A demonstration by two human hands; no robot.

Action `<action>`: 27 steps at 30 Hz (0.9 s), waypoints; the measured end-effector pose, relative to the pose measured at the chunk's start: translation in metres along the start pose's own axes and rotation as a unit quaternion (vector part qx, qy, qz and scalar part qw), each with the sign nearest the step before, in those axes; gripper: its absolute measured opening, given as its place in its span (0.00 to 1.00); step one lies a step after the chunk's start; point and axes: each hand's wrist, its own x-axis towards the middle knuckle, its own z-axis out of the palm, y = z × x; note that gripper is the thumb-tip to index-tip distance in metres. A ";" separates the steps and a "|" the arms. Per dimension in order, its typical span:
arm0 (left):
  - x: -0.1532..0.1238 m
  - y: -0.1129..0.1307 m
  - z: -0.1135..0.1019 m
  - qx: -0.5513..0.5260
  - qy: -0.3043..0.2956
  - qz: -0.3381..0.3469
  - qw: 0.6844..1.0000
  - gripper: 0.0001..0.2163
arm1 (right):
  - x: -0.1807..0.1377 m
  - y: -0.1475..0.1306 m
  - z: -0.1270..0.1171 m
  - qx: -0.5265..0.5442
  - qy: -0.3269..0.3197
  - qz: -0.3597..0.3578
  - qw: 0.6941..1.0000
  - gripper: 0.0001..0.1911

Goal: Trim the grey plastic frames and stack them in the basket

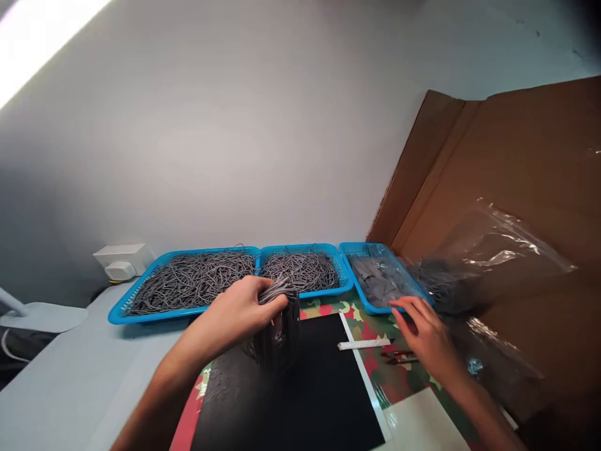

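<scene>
My left hand (241, 311) is closed round a bundle of grey cords (278, 326) that hangs down over a black mat (310, 388). My right hand (422, 329) lies open, fingers spread, on the camouflage-patterned cover (375, 360), its fingertips just in front of the right blue basket (370, 307) holding flat grey pieces. Beside that hand lie a white strip (364, 344) and a small dark red tool (399, 357). Two more blue baskets, the left one (141, 313) and the middle one (305, 293), hold loose grey cords.
A large brown cardboard sheet (516, 163) leans at the right with a clear plastic bag (488, 263) of grey pieces against it. A white wall socket (123, 260) sits behind the left basket. A white lamp base (42, 316) stands at the far left. A white sheet (422, 423) lies near the front.
</scene>
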 end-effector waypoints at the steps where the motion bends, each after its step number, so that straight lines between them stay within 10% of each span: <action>1: 0.001 0.001 0.001 -0.012 -0.007 0.004 1.000 0.12 | 0.019 0.004 0.005 0.000 -0.006 0.005 1.000 0.15; 8: -0.001 0.009 0.009 -0.024 -0.035 0.017 0.999 0.09 | 0.099 0.032 0.041 0.052 -0.100 -0.010 0.994 0.13; 15: 0.005 0.005 0.010 -0.025 -0.032 0.021 0.999 0.08 | 0.103 0.030 0.007 0.209 -0.040 0.059 0.975 0.22; 22: 0.010 0.009 0.012 -0.104 -0.029 0.024 0.994 0.07 | 0.129 -0.037 -0.031 0.391 0.040 0.145 0.908 0.21; 27: 0.011 0.010 0.013 -0.148 0.028 0.032 0.988 0.06 | 0.161 -0.117 -0.050 0.483 -0.066 0.126 0.864 0.20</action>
